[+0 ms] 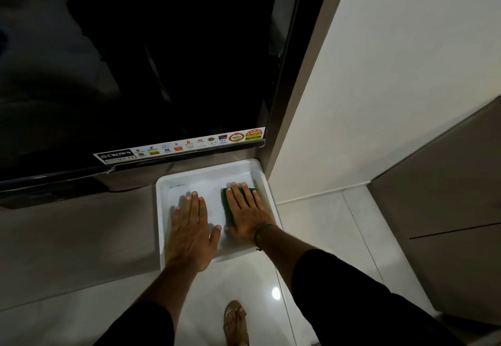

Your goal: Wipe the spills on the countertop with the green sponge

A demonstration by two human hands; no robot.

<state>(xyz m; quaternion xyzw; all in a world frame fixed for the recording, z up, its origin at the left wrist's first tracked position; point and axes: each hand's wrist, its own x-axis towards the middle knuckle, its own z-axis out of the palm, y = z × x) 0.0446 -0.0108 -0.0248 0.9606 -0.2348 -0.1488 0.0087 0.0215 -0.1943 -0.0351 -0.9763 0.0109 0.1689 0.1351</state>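
Observation:
A white tray (164, 183) sits on the grey countertop (81, 237) at its right end. My right hand (246, 215) lies flat on the green sponge (227, 207), pressing it against the tray floor on the right side; only the sponge's left and far edges show past the fingers. To the left of it, my left hand (189, 229) rests palm down with fingers spread on the tray floor, holding nothing. I cannot make out any spill on the tray or the counter.
A large black TV (135, 61) with a sticker strip along its bottom edge stands just behind the tray. A white wall panel (379, 88) rises right of the tray. Below are glossy white floor tiles (311, 223) and a sandalled foot (236, 321).

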